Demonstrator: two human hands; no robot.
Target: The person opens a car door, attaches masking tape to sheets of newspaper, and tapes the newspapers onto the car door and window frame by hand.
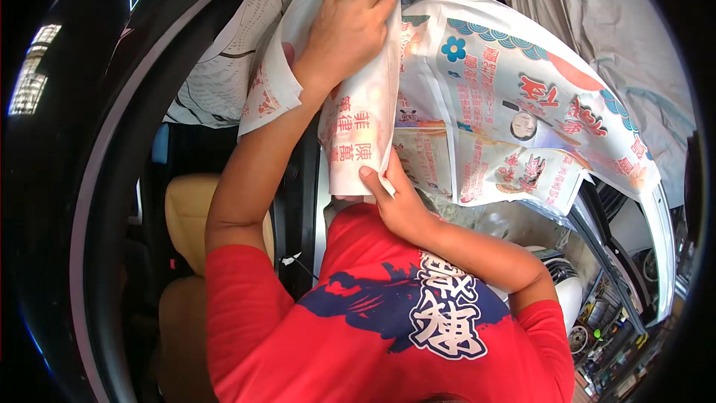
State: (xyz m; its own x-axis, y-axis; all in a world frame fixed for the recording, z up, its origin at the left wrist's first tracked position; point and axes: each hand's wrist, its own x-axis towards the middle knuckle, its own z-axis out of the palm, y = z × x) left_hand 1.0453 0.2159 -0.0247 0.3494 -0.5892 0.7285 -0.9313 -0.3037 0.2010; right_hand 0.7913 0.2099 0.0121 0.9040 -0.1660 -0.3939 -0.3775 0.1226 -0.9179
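Observation:
A sheet of printed newspaper (359,116) with red characters hangs over the edge of the car's door opening in front of me. My left hand (349,30) lies on the upper part of this sheet, palm down, fingers stretched toward its right edge. Lower down, my right hand (403,205) pinches the sheet's lower right edge, thumb on top and fingers behind. A torn piece of newspaper (270,97) lies against my left forearm. More newspaper (492,104), with blue and red print, covers the open car door to the right.
On the left are the black car roof (89,67) and a tan seat (186,213) inside. Other newspaper (216,82) covers the front area. Grey cover sheeting (589,22) stands at upper right. Shelves with assorted items (611,351) are at lower right.

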